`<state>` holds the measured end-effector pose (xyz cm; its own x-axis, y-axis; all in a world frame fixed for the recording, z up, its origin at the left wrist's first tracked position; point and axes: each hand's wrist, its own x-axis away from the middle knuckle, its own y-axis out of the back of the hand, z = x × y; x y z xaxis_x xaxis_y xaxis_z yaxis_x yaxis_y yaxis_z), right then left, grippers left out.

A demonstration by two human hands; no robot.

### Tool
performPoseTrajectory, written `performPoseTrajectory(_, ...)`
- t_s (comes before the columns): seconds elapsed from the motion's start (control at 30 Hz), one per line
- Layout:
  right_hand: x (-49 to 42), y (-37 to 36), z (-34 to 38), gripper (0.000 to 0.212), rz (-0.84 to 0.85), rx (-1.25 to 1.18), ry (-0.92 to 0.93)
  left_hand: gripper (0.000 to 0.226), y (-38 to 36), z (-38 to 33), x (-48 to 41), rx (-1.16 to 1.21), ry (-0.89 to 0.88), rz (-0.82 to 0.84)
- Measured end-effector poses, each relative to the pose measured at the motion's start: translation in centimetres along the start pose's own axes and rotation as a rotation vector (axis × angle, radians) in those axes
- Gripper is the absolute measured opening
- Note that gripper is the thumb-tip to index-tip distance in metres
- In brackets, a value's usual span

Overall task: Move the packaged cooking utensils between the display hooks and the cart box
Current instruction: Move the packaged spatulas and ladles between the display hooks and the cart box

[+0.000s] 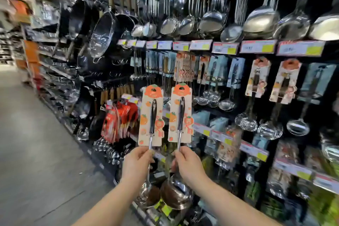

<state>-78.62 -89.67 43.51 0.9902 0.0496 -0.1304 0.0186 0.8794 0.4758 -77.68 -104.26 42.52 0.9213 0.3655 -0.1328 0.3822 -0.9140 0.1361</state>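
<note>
The left hand (136,163) and right hand (189,166) each close their grip in a pinch on the bare shaft of a black-handled steel ladle on an orange-printed card, left ladle (151,115) and right ladle (180,113), upright before the display hooks (184,54); hang-holes uppermost, probably for hooking.

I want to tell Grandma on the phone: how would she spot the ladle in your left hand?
Find the black display wall hung with steel utensils; before it, two ladles are held up on cream cards with orange fruits. Mine is the left ladle, its metal stem pinched by the left hand, nearer the red packets than the right ladle.
</note>
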Motion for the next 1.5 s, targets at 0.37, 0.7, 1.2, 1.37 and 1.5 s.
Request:
performPoseTrajectory(0.37, -17.1, 1.6, 0.4, 0.028, -0.074, 0.039, -0.009, 0.009, -6.1, 0.8, -15.8, 0.037, -0.01, 0.04)
performPoseTrajectory(0.7, -27.8, 0.3, 1.1, 0.024, -0.333, 0.074, -0.055, 0.028, -9.6, 0.9, -29.1, 0.105, -0.091, 0.297)
performPoseTrajectory(1.2, -35.1, -4.0, 5.3, 0.024, -0.637, 0.055, -0.019, 0.018, -9.6, 1.5, -39.5, 0.178, -0.129, 0.562)
performPoseTrajectory(1.37, -37.2, -3.8, 5.9, 0.024, -0.661, 0.037, -0.009, 0.017, -10.1, 1.4, -41.0, 0.225, -0.126, 0.609)
performPoseTrajectory(1.5, -38.2, -4.3, 4.8, 0.024, -0.682, 0.047, 0.014, 0.017, -10.6, 1.6, -42.1, 0.233, -0.129, 0.608)
